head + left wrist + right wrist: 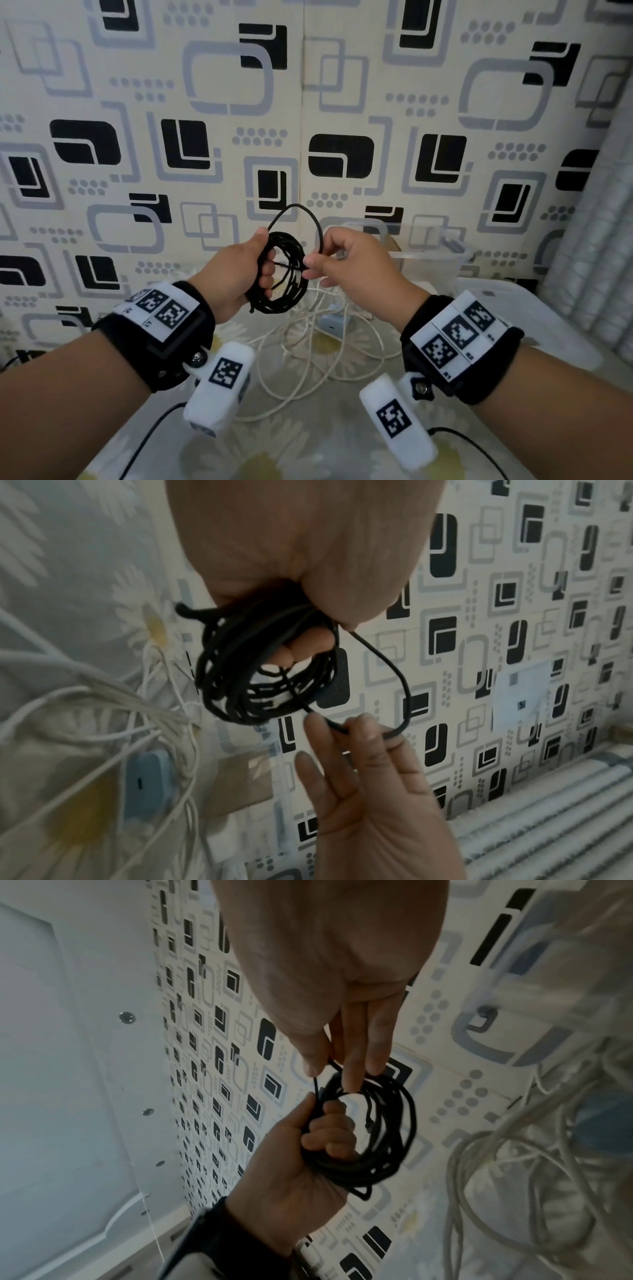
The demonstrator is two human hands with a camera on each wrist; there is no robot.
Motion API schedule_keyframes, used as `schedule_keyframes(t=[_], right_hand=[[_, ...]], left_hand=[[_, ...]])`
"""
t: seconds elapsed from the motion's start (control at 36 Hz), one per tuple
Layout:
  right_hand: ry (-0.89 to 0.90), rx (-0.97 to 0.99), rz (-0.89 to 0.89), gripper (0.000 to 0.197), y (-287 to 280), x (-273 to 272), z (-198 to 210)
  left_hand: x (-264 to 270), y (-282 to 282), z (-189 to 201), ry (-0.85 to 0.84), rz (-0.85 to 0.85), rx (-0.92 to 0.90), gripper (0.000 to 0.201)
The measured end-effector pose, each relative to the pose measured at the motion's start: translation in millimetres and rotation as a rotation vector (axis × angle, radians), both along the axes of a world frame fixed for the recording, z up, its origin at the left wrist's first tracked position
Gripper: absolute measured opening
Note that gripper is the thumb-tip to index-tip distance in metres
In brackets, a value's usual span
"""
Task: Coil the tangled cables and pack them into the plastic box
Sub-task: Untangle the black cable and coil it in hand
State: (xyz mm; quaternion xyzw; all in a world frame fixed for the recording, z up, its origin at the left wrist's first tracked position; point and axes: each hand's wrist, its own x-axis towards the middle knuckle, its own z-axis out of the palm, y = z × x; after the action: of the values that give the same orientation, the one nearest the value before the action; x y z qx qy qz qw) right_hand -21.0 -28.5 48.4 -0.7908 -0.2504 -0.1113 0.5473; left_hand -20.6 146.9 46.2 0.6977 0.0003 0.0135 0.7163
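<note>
My left hand [246, 270] grips a coil of thin black cable [286, 272] held up above the table, fingers curled through the coil [240, 674]. A loose loop of the same cable [301, 214] arcs from the coil over to my right hand [329, 260], which pinches that free strand [334, 1065] between thumb and fingertips right beside the coil [377, 1123]. A tangle of white cables [318, 342] lies on the table below both hands. The clear plastic box [431, 257] stands behind my right hand, near the wall.
A small light-blue charger block [332, 325] sits amid the white cables. The table wears a daisy-print cloth [308, 452]. A patterned wall [308, 102] stands close behind. A white lid or tray [513, 308] lies at right, by a ribbed curtain [599, 222].
</note>
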Motion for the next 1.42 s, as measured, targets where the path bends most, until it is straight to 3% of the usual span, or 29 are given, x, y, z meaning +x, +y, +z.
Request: schedule_keyframes(t=[0.14,0.25,0.33,0.42,0.5,0.56,0.61,0.75,0.86,1.08,1.31,1.42], right_hand=[[-0.074,-0.055,-0.075,0.016,2,9,-7],[-0.136,-0.132,-0.195,0.043,-2,13,-8],[-0.019,-0.168,-0.111,0.055,-6,12,-6],[0.154,-0.105,0.039,0.048,-10,12,-4],[0.192,-0.026,0.021,0.031,-18,15,-4],[0.184,-0.078,0.026,0.015,-20,16,-5],[0.215,-0.118,0.114,0.022,-18,18,-9],[0.329,0.045,0.397,0.029,-9,14,-16],[0.256,0.019,0.413,0.024,-6,14,-20],[0.140,0.159,0.419,0.021,1,7,-19],[0.277,0.112,0.507,0.036,-4,4,-22],[0.254,0.029,0.517,0.023,-5,3,-16]], left_hand=[[-3,-3,3,0.035,-0.131,-0.124,0.042],[-2,0,4,0.048,-0.205,-0.162,0.042],[-1,3,3,0.037,-0.213,-0.187,0.042],[0,7,5,0.037,-0.231,-0.249,0.042],[-2,14,7,0.069,-0.339,-0.388,0.042],[-4,16,8,0.078,-0.419,-0.443,0.042],[-6,15,9,0.078,-0.478,-0.465,0.041],[-10,5,11,0.082,-0.568,-0.518,0.041],[-11,1,12,0.086,-0.590,-0.551,0.042],[-10,2,6,0.101,-0.613,-0.599,0.041],[-10,3,7,0.091,-0.591,-0.619,0.040],[-9,2,1,0.110,-0.651,-0.626,0.042]])
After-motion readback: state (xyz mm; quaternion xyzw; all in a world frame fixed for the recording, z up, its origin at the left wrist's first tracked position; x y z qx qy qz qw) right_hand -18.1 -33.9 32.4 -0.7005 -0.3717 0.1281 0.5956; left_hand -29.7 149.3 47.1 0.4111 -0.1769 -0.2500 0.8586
